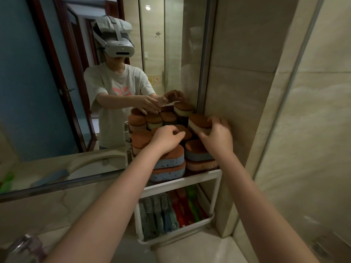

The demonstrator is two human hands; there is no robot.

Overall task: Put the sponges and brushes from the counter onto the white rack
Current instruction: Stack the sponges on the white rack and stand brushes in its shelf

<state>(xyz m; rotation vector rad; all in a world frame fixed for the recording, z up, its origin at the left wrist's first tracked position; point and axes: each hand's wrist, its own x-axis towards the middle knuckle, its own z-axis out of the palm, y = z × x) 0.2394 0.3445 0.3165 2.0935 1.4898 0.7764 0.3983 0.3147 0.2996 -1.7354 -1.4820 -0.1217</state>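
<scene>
Two bare forearms reach forward over a pale marble counter [57, 215]. Nearest, below and between the hands, stands the white rack [199, 177] in the corner, against the tiled wall [237, 92]. Its lower shelf, well below both hands, holds brushes [155, 215] lying side by side: grey-blue ones under the left hand's side, red and green ones [187, 205] under the right hand's side.

The top shelf is piled with sponges. Directly beneath the left hand [167, 138] lies a stack of blue sponges [167, 164] with orange-brown tops. Beneath the right hand [217, 136] sits a shorter blue and orange stack [199, 156].

The left hand lies on the pile, fingers bent onto a brown sponge top [185, 132]; whether it grips it cannot be told. The right hand's fingers and thumb wrap around a brown-topped beige sponge [199, 124], held at the top of the pile, close to the wall.

Beyond the hands and to the left of them, a large mirror [47, 92] reflects the sponges and a person in a pale T-shirt wearing a headset.
</scene>
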